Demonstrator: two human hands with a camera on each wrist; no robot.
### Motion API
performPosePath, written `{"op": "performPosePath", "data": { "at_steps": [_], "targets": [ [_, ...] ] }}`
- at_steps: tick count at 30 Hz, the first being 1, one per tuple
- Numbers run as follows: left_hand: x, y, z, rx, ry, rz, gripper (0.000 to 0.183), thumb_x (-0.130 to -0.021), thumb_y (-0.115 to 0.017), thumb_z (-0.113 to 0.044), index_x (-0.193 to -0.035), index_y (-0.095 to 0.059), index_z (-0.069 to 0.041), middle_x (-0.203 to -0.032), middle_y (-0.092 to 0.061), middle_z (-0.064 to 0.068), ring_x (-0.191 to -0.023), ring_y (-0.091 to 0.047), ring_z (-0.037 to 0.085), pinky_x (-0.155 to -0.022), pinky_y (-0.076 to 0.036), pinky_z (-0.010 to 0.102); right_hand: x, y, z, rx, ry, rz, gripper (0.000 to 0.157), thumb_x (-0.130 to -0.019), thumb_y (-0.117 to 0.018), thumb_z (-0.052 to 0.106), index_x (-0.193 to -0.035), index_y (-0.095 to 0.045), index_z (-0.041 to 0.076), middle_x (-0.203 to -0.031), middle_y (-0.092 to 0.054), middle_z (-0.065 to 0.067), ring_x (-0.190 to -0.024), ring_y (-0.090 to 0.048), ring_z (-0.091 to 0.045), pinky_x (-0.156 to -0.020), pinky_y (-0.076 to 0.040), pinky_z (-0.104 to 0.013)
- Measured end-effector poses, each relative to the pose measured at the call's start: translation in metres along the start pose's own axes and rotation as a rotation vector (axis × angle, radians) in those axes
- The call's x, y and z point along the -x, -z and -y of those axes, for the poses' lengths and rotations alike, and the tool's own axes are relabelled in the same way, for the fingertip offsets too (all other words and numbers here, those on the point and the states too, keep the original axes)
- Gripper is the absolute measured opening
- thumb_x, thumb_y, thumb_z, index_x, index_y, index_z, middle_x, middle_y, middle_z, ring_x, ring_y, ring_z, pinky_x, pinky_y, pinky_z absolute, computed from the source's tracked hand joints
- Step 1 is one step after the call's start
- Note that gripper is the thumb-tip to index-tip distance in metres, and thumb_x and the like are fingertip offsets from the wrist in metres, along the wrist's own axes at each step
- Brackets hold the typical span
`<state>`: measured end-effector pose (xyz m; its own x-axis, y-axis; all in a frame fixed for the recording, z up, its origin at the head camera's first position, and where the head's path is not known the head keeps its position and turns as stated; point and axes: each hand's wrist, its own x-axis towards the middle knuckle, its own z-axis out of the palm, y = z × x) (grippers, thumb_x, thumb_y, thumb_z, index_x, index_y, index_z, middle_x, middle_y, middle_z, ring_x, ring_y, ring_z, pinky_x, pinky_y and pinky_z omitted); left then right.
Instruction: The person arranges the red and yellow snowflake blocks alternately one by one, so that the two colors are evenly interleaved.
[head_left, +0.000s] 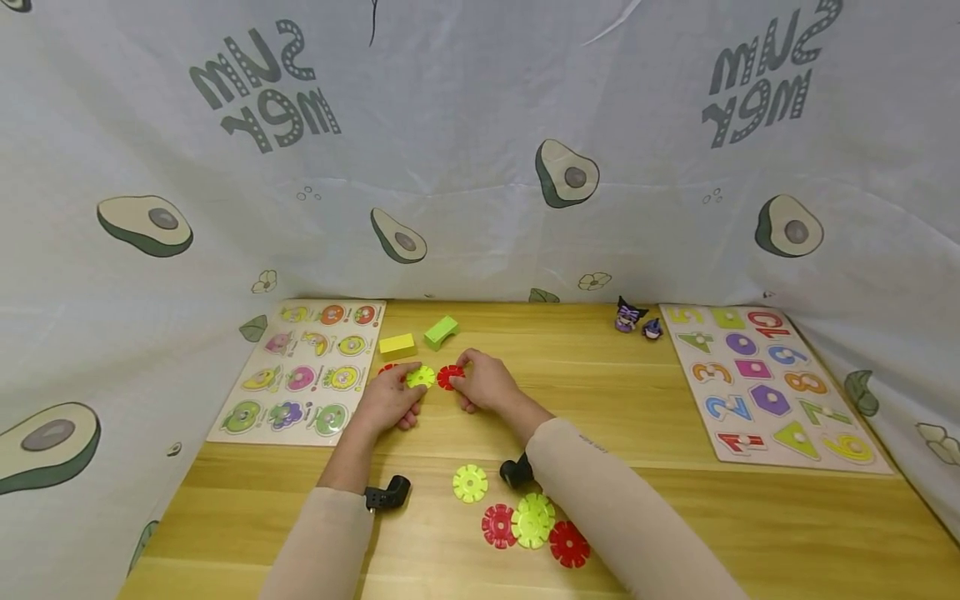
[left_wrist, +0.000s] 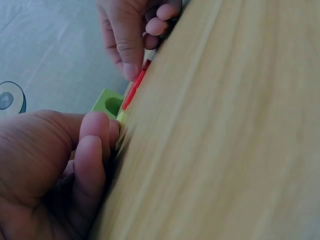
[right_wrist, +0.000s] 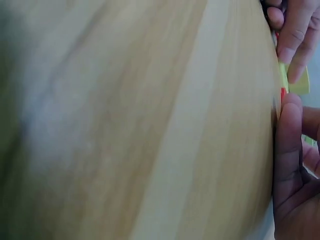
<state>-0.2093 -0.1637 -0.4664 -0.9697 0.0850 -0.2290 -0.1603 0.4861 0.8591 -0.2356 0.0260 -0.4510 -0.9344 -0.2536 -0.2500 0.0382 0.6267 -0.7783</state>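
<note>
Toward the back middle of the table, my left hand pinches the edge of a yellow notched plastic disc. A red notched disc lies at its left, partly hidden by that hand. My right hand pinches another red notched disc, just right of the yellow one. From the left wrist view, the red disc lies low along the tabletop under the right thumb. In the right wrist view, the yellow disc and red disc meet edge to edge or nearly so; I cannot tell whether they interlock.
Behind the hands stand a yellow block and a green arched block. A fruit puzzle board is left, a number board right. Nearer lie a loose yellow disc and a joined red-and-yellow group. Small figurines stand at the back.
</note>
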Motion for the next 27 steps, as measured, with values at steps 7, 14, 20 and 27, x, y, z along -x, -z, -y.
{"op": "performPosePath", "data": {
  "at_steps": [7, 14, 20, 27],
  "targets": [
    [-0.001, 0.0, 0.001, -0.002, 0.003, -0.008, 0.049, -0.09, -0.062, -0.023, -0.136, -0.045, -0.021, -0.06, -0.059, 0.012, -0.044, -0.058, 0.02, -0.044, -0.052, 0.034, -0.003, 0.0, -0.004, -0.045, -0.018, 0.023, 0.036, -0.085, -0.067, 0.017, -0.115, -0.049, 0.014, -0.059, -0.063, -0.009, -0.05, -0.061, -0.016, -0.048, -0.053, -0.028],
    [-0.001, -0.001, 0.0, 0.012, -0.008, 0.015, 0.051, -0.09, -0.062, -0.022, -0.137, -0.044, -0.019, -0.061, -0.059, 0.012, -0.044, -0.058, 0.02, -0.044, -0.052, 0.035, 0.003, 0.002, -0.006, -0.049, 0.02, 0.03, 0.043, -0.083, -0.07, 0.02, -0.12, -0.048, 0.012, -0.062, -0.063, -0.008, -0.051, -0.062, -0.017, -0.049, -0.053, -0.027],
    [0.0, -0.005, -0.005, -0.004, -0.025, 0.061, 0.059, -0.086, -0.067, -0.025, -0.139, -0.042, -0.019, -0.061, -0.06, 0.01, -0.045, -0.058, 0.019, -0.044, -0.052, 0.034, 0.029, 0.016, -0.013, 0.004, 0.127, 0.157, 0.058, -0.081, -0.072, 0.023, -0.131, -0.043, 0.014, -0.078, -0.061, -0.003, -0.062, -0.057, -0.015, -0.055, -0.048, -0.027],
    [-0.005, -0.011, -0.011, -0.012, -0.066, 0.115, 0.06, -0.083, -0.07, -0.027, -0.137, -0.044, -0.019, -0.063, -0.06, 0.01, -0.045, -0.058, 0.02, -0.046, -0.053, 0.035, 0.071, 0.021, -0.021, 0.067, 0.268, 0.328, 0.045, -0.082, -0.072, 0.024, -0.122, -0.054, 0.017, -0.085, -0.058, -0.001, -0.07, -0.055, -0.014, -0.061, -0.048, -0.027]
  ]
}}
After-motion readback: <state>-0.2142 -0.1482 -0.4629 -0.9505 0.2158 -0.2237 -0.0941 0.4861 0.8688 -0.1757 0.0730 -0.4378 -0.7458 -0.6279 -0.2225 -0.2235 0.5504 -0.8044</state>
